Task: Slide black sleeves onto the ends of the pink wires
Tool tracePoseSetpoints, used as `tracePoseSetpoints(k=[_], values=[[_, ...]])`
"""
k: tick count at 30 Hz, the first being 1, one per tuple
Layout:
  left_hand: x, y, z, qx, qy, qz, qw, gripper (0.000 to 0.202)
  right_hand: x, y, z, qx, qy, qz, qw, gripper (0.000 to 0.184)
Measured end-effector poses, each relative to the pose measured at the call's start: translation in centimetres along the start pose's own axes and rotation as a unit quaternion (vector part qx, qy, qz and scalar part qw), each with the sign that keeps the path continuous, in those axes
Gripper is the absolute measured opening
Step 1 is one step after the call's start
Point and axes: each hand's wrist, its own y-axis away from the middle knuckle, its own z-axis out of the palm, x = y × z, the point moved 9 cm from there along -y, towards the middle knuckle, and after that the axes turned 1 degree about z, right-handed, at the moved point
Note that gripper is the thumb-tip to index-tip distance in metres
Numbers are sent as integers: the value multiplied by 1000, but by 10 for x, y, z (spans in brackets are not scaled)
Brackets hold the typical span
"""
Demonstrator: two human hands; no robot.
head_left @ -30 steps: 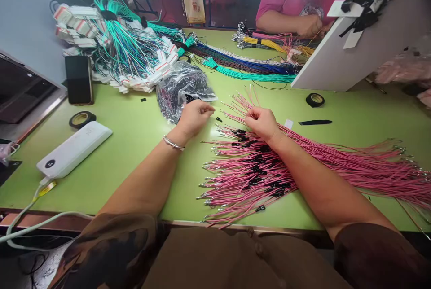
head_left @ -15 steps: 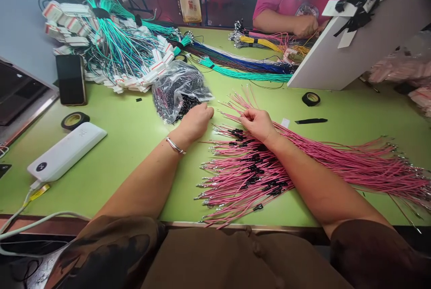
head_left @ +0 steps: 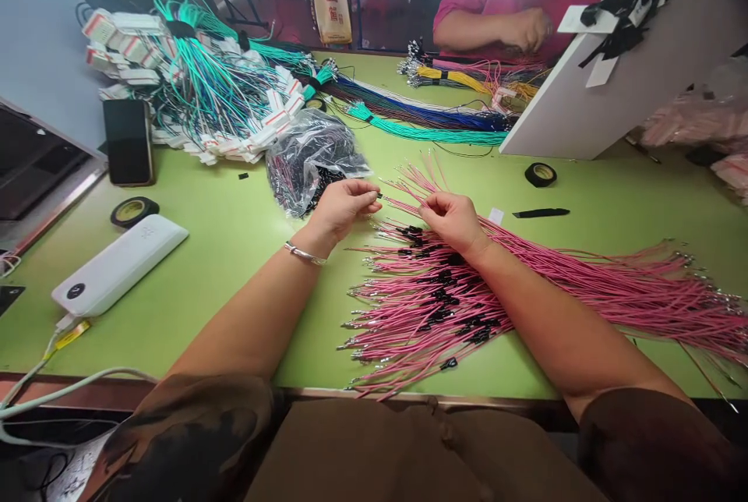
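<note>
My left hand (head_left: pixel 349 207) is closed in a pinch, with a small black connector (head_left: pixel 379 196) at its fingertips. The connector sits at the metal-tipped end of a pink wire; I cannot tell whether the two are joined. My right hand (head_left: pixel 451 219) pinches pink wire a little way back from that tip. Below it a wide bundle of pink wires (head_left: pixel 573 276) lies across the table, many carrying black connectors (head_left: pixel 441 295) near their left ends. Just behind my left hand rests a clear plastic bag (head_left: pixel 309 155) of small black parts.
At the left are a phone (head_left: pixel 127 142), a roll of black tape (head_left: pixel 133 210) and a white power bank (head_left: pixel 120 264) with a cable. Green and white wire harnesses (head_left: pixel 204 89) are heaped behind. A grey panel (head_left: pixel 613 97) stands at right; a person in pink (head_left: pixel 514 19) sits opposite.
My left hand has moved slightly right from beside the bag to the wire tip, and a black connector now shows at its fingertips. The right hand keeps its pinch on the wire.
</note>
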Motion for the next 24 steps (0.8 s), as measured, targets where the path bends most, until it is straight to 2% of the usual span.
tracePoseSetpoints(k=[5, 11, 16, 20, 24], values=[[-18, -1, 1, 19, 92, -66, 993, 11, -5, 2, -1, 2, 3, -25, 1000, 19], [-20, 0, 3, 3, 112, -72, 991, 7, -4, 2, -1, 0, 14, -18, 1000, 18], [-19, 1, 3, 3, 103, -74, 992, 7, -5, 2, -2, 5, 7, -16, 1000, 18], [-16, 3, 8, -21, 88, -61, 994, 11, -3, 2, 0, -1, 21, -20, 1000, 18], [-13, 5, 13, -50, 16, -36, 998, 15, 0, 1, 1, -10, 28, -21, 999, 22]])
